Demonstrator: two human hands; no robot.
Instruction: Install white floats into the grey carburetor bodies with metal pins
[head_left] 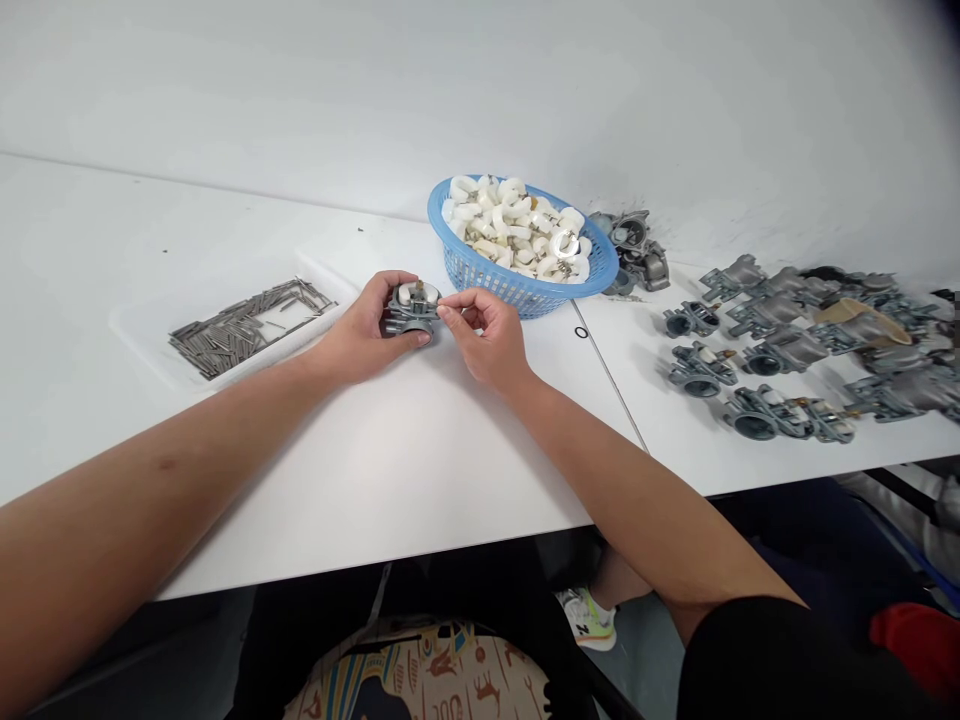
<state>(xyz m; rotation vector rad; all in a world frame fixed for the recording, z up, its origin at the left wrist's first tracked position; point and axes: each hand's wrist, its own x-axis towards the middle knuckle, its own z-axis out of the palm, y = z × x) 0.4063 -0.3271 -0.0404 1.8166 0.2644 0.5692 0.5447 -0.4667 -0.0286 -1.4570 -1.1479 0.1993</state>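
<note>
Fingers and thumb of my left hand [373, 328] wrap round a grey metal carburetor body [411, 318] with a white float on its upper side. My right hand [491, 335] is at the body's right side, thumb and index finger pinched together there. Whatever lies between those fingertips is too small to make out. Just behind my right hand stands a blue basket [499, 280] heaped with white floats [517, 225]. To the left, a white tray [150, 352] holds many thin metal pins [225, 335].
Several carburetor bodies [780, 350] spread over the right side of the white table [360, 480]. More metal parts [634, 250] lie behind the basket. A small black ring [581, 333] rests near the table seam. A wall rises behind; a shoe [589, 618] shows below.
</note>
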